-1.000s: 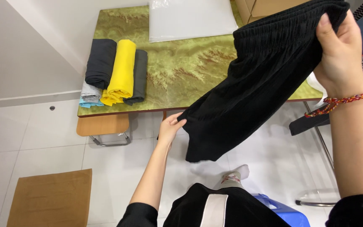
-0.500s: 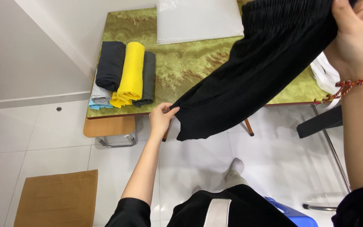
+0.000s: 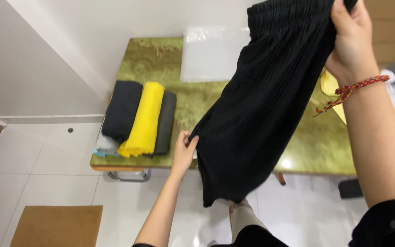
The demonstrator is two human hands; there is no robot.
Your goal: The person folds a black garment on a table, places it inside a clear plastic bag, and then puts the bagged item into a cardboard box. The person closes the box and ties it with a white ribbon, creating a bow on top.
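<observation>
A black pleated garment (image 3: 266,119) hangs in the air in front of me, above the near edge of a green-gold table (image 3: 206,105). My right hand (image 3: 350,43), with a red braided bracelet on its wrist, grips the garment's elastic top edge at the upper right. My left hand (image 3: 184,148) pinches the garment's lower left side edge just above the table's front edge. The garment's bottom hem dangles below the table edge over the floor.
A stack of folded clothes lies at the table's left end: a black piece (image 3: 122,110), a yellow piece (image 3: 145,119), a dark grey piece (image 3: 166,121). A clear plastic bag (image 3: 211,52) lies at the back. A brown mat (image 3: 56,226) lies on the white tiled floor.
My left hand has moved from below the hem up to the garment's side edge and taken hold of it. The garment has swung upward and nearer the table as my view shifted.
</observation>
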